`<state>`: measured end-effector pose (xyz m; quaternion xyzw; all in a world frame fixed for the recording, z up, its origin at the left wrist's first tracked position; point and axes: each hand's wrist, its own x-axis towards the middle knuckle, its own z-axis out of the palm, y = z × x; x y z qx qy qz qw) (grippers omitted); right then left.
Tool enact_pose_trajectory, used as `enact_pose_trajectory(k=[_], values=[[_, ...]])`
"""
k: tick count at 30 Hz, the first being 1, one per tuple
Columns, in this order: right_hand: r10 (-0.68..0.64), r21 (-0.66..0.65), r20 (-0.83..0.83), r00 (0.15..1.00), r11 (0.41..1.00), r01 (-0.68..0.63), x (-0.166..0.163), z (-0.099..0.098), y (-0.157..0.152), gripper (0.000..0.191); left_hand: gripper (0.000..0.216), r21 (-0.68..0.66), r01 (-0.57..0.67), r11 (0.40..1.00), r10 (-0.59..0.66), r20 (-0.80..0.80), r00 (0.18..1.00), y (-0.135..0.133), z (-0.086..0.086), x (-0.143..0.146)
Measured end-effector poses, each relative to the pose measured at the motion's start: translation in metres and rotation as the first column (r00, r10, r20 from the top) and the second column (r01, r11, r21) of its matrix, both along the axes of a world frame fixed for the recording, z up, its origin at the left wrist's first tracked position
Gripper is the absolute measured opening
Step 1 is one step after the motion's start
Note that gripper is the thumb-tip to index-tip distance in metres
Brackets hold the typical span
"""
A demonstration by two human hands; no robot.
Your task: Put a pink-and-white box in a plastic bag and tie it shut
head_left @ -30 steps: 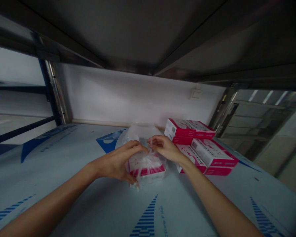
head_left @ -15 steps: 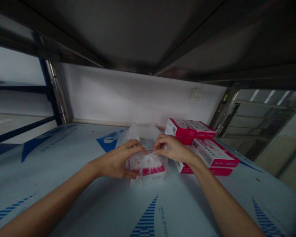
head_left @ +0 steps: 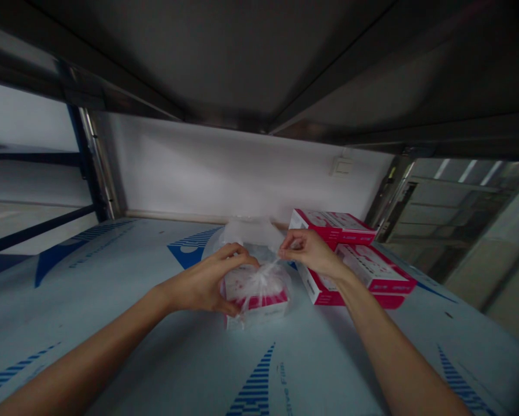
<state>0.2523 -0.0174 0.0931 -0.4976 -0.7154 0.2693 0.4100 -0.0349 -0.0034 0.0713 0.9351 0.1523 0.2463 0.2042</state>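
I see left hand point(head_left: 205, 281) clamping pink-white carton in clear plastic bag point(head_left: 256, 287) | right hand point(head_left: 308, 252) pinching bag's top | stacked pink-white cartons point(head_left: 350, 254) crowd 3 o'clock

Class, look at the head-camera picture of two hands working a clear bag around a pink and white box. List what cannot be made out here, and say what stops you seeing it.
- Print on the bagged box: head view, blurred by the crinkled plastic bag and dim light.
- Left hand fingertips: hidden behind the box.
- What the right hand pinches beyond a fold of bag: too small.
- Lower boxes in the box stack: partly hidden by the right forearm.
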Motion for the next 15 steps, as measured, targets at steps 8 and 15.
enact_pose_trajectory(k=[8,15], values=[[0.082,0.019,0.255,0.964,0.996,-0.090,-0.013,-0.002,-0.006,0.024,0.083,-0.004,-0.030,1.000,0.030,-0.032,0.999,0.002,-0.005,0.000],[0.041,0.063,0.371,0.928,0.996,-0.070,-0.012,-0.003,-0.005,0.006,0.076,-0.004,-0.013,1.000,0.013,-0.018,1.000,0.002,-0.007,0.002]])
